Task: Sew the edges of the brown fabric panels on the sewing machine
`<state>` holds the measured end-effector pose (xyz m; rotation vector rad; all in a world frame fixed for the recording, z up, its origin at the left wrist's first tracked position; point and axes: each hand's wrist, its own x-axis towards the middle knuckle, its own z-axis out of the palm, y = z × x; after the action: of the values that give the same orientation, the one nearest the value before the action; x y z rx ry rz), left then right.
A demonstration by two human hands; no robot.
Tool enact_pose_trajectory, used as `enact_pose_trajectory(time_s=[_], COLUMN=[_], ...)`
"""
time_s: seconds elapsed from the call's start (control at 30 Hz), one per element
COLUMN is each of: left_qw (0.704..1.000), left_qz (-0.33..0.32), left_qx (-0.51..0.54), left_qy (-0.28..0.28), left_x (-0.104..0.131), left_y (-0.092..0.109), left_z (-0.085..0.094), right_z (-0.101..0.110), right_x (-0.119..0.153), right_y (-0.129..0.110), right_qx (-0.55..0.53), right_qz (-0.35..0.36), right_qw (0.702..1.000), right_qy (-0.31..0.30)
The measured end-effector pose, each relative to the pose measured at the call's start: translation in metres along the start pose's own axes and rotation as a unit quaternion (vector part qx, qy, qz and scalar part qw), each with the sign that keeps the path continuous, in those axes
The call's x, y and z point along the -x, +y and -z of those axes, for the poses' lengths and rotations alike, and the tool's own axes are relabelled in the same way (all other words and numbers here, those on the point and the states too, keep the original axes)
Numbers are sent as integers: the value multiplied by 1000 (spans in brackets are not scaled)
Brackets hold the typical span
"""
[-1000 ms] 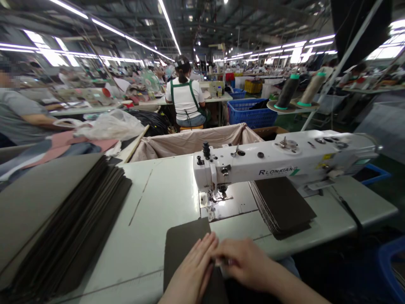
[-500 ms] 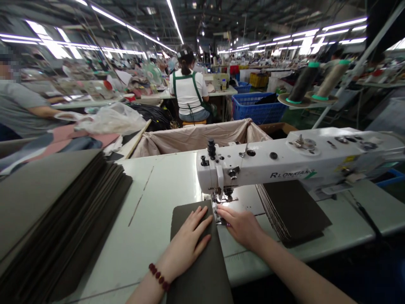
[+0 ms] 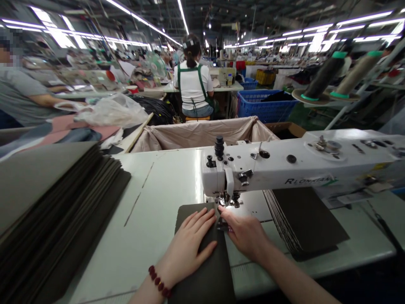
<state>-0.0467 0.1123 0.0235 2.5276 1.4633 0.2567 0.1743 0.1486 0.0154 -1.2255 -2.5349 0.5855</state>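
Note:
My left hand (image 3: 195,240) lies flat with fingers spread on a dark olive fabric panel (image 3: 207,272), which stretches from the presser foot towards me. A dark red bead bracelet (image 3: 158,280) circles its wrist. My right hand (image 3: 247,232) is closed beside the panel's right edge, its forefinger just in front of the presser foot (image 3: 227,199). Under its curled fingers shows a small metal piece (image 3: 222,227) with a pinkish bit beside it; its kind is unclear. The white sewing machine (image 3: 268,169) stands over the panel's far edge.
A tall stack of dark panels (image 3: 63,211) stands at left, and a smaller stack (image 3: 311,219) lies under the machine arm. Behind the table (image 3: 148,236) is a cloth-lined bin (image 3: 202,133). Thread cones (image 3: 325,76) stand at right. A co-worker (image 3: 193,84) sits ahead, another at far left.
My right fingers have curled in more, with the forefinger tip now at the panel's edge by the presser foot. My left hand stays flat on the panel. The view has shifted slightly.

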Motion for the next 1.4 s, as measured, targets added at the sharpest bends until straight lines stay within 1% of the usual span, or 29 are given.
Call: enact_pose_trajectory(time_s=[0.13, 0.2, 0.43, 0.67, 0.9, 1.1, 1.4], left_qw=[999, 999, 1000, 999, 1000, 999, 1000], left_qz=[25, 23, -9, 12, 19, 4, -1], left_qx=[-2, 1, 24, 10, 11, 28, 24], left_qy=[24, 31, 12, 32, 15, 27, 13], left_x=[7, 7, -2, -2, -3, -4, -4], left_y=[-5, -6, 0, 4, 4, 1, 1], left_z=[-1, -2, 0, -7, -6, -4, -3], right_z=[0, 0, -5, -7, -7, -8, -9], right_x=[0, 0, 2, 2, 0, 1, 1], right_y=[1, 1, 3, 5, 6, 5, 5], right_qx=[1, 6, 26, 30, 39, 44, 58], right_qz=[-2, -4, -13, -6, -4, -6, -11], right_qw=[1000, 1000, 1000, 1000, 999, 999, 998], right_qy=[-4, -7, -1, -2, -4, -9, -12])
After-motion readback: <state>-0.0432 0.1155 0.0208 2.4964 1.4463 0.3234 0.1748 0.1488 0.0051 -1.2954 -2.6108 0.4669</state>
